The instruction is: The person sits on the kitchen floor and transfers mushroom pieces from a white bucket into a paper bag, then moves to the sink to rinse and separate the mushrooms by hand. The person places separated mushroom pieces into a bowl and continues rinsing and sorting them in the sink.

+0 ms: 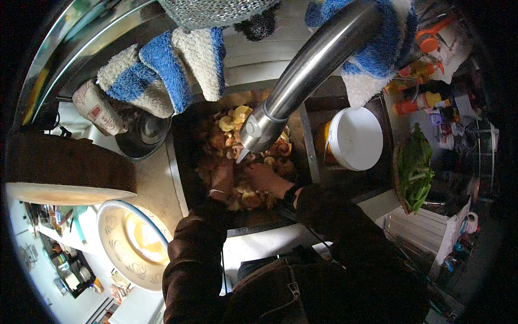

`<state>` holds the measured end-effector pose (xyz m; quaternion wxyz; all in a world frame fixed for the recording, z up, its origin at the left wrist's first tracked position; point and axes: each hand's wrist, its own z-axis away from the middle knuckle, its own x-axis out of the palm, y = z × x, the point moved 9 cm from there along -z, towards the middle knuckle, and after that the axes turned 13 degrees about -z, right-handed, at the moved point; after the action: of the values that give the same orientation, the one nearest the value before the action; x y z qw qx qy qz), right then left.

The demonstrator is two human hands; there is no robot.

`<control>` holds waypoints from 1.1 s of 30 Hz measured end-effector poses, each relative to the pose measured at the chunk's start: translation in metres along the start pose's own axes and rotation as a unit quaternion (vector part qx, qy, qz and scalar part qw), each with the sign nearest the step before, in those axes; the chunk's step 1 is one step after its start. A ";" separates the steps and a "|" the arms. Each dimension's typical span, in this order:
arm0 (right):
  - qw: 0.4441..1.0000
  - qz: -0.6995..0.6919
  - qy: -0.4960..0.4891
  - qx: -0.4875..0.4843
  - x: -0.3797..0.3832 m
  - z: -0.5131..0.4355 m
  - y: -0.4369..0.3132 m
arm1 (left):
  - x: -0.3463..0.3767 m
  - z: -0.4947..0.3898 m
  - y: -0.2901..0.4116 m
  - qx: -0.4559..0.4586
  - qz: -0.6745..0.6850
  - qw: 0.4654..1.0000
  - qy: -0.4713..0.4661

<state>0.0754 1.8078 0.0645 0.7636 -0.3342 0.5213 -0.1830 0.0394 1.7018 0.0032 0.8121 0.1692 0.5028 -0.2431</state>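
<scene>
Both my hands reach down into a dark sink basin point(232, 95) among a heap of wet brown and pale mushrooms point(249, 198). My left hand point(222, 178), with a thin band at its wrist, is on the left of the heap. To its right, my right hand point(267, 179) points inward, a dark cuff at its wrist. The fingers of both are blurred and partly hidden in the dim basin, so any grip is not visible. Above them a brushed-metal faucet point(291, 85) slants down, its spout end over the mushrooms.
A white plastic bucket point(358, 139) stands in the right-hand basin. Leafy greens point(415, 172) lie farther right, below several bottles point(417, 103). Blue-and-white cloths point(166, 77) hang behind the basin. At left are a dark pan point(143, 133), a thick round chopping board point(68, 170) and a large patterned bowl point(133, 247).
</scene>
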 end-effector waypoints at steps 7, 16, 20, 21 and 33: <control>0.994 0.074 0.049 0.056 -0.015 -0.006 0.031 | 0.019 -0.010 0.010 0.068 -0.024 0.995 0.074; 0.982 -0.125 0.112 0.083 -0.006 -0.013 0.056 | -0.008 -0.008 -0.017 -0.126 0.182 0.975 0.008; 0.980 -0.193 -0.019 0.042 0.033 -0.014 0.067 | -0.009 -0.003 0.013 0.076 0.124 0.989 0.023; 0.969 -0.241 0.014 0.049 0.031 -0.013 0.076 | -0.006 0.001 0.012 0.078 0.049 0.996 0.008; 0.971 -0.168 -0.052 0.165 0.023 -0.010 0.100 | -0.014 0.004 -0.024 -0.027 0.157 0.987 0.030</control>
<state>0.0687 1.8613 -0.0233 0.7926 -0.2956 0.3799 -0.3744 0.0239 1.6832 0.0167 0.8287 0.2312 0.5009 -0.0939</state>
